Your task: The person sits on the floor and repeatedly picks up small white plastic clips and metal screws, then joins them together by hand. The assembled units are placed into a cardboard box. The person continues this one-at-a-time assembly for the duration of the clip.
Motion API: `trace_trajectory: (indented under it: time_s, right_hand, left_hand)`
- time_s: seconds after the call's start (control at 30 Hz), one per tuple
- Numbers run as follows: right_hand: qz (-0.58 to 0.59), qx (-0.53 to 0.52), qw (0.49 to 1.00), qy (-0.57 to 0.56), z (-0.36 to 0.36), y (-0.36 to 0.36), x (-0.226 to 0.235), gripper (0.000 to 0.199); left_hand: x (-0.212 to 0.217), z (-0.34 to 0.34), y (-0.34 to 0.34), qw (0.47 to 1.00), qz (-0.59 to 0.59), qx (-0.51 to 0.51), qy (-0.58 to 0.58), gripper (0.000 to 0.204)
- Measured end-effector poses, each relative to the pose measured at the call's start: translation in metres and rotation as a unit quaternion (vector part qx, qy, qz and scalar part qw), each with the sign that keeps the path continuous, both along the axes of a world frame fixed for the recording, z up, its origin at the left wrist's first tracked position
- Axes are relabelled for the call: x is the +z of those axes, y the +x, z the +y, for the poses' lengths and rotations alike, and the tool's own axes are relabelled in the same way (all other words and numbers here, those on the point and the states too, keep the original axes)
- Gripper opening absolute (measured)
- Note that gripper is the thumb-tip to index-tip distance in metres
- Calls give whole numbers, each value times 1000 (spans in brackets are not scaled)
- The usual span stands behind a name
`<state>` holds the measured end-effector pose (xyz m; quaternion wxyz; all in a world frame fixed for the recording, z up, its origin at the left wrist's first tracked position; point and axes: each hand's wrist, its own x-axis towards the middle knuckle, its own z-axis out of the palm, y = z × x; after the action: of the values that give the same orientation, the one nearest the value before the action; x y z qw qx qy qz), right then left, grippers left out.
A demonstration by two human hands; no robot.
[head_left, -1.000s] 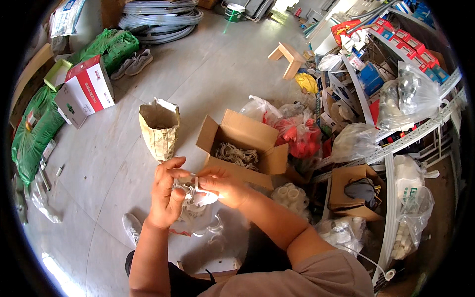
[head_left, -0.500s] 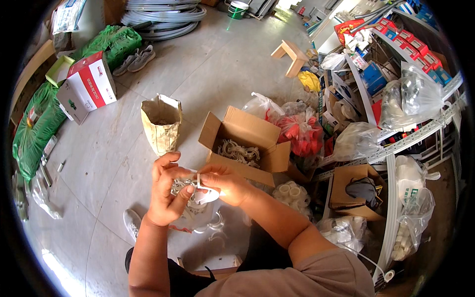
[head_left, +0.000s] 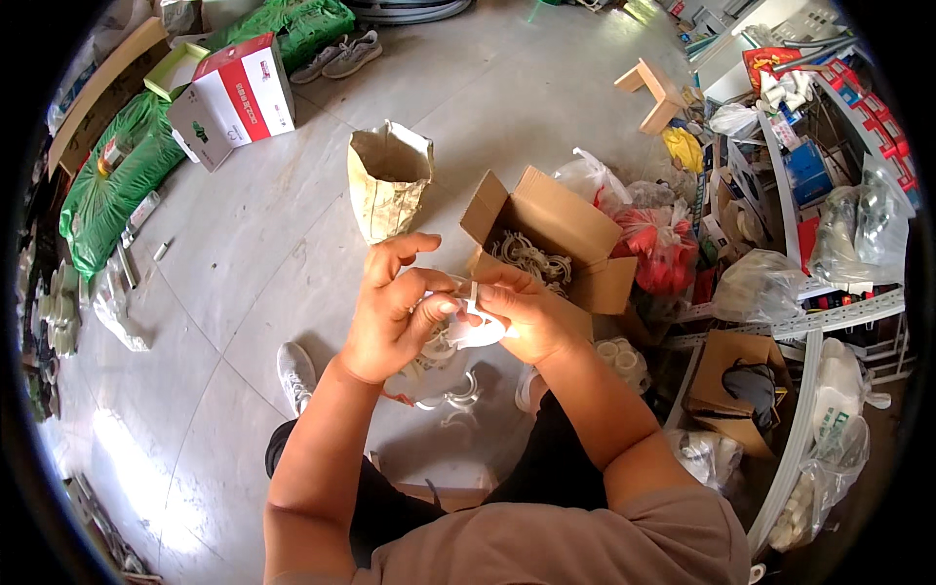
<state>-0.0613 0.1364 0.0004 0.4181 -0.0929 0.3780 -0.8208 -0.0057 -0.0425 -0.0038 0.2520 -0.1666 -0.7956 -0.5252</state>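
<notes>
1. left hand (head_left: 395, 307) and right hand (head_left: 526, 317) meet mid-frame over the concrete floor (head_left: 244, 253); both pinch the same small white plastic clip (head_left: 475, 327), fingers curled narrow around it
2. clear bag (head_left: 429, 375) of more white pieces hangs just under the hands
3. open cardboard box (head_left: 556, 234) holding white parts sits right behind; paper sack (head_left: 388, 180) stands upright beside it
</notes>
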Motion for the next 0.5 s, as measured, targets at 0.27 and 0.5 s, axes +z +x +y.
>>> trace_trajectory:
  time_s: [0.27, 0.5]
  right_hand:
    - [11, 0, 1000, 0, 2, -2, 1, 15]
    - [11, 2, 1000, 5, 4, -3, -2, 15]
  left_hand:
    - [0, 6, -2, 1000, 9, 11, 7, 20]
    - [9, 10, -1, 999, -4, 36, 37, 19]
